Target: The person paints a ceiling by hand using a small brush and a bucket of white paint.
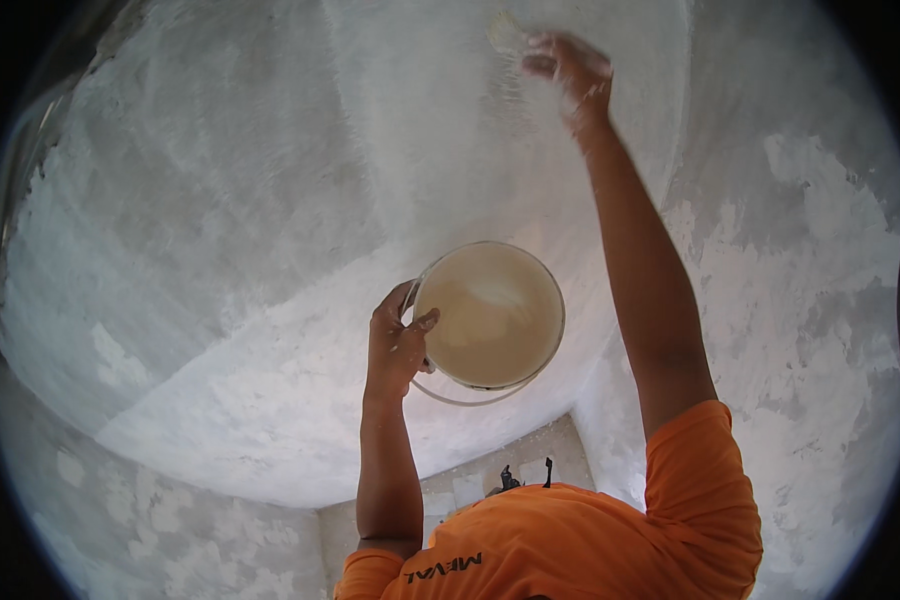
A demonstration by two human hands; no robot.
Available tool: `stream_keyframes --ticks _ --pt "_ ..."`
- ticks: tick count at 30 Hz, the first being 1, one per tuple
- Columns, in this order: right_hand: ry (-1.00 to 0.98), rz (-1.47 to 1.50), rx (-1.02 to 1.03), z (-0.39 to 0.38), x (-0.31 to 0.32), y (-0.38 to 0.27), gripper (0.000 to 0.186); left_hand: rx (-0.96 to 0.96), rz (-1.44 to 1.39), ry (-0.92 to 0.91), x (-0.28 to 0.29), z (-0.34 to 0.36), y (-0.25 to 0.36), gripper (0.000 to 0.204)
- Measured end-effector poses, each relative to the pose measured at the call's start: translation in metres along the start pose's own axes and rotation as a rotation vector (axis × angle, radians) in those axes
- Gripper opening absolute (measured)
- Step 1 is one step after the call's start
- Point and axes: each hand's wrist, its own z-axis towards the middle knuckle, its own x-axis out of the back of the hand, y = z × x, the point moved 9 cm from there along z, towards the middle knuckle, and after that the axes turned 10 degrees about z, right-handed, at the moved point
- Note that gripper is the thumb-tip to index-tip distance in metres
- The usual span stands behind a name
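Observation:
My left hand [398,340] grips a round bucket [490,315] by its left rim, thumb over the edge; pale beige liquid fills much of the view inside it, and a loop of handle hangs below. Up at the top, my right hand [570,75], smeared white and blurred by motion, is closed on what looks like a pale brush [505,35]. The brush is against, or very close to, the grey-white plastered surface [420,120], where streaky wet-looking marks show below it.
Patchy grey and white plastered walls [790,330] curve round both sides and meet in corners lower down. Behind my orange-shirted body are a paler panelled surface [560,450] and small dark objects [510,478] that I cannot make out. A dark edge runs along the far left rim.

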Motion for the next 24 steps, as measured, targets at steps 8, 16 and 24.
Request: stream_keyframes --ticks 8,16,24 --pt "0.095 -0.403 -0.477 -0.077 0.091 0.030 0.018 -0.010 0.043 0.040 -0.001 -0.002 0.006 0.038" --pt "0.016 0.054 -0.246 -0.008 0.067 -0.013 0.014 -0.024 0.054 0.116 0.006 -0.008 0.013 0.039" --pt "0.473 -0.021 -0.323 -0.185 0.195 0.083 0.016 0.031 0.102 0.088 0.003 0.002 -0.023 0.040"
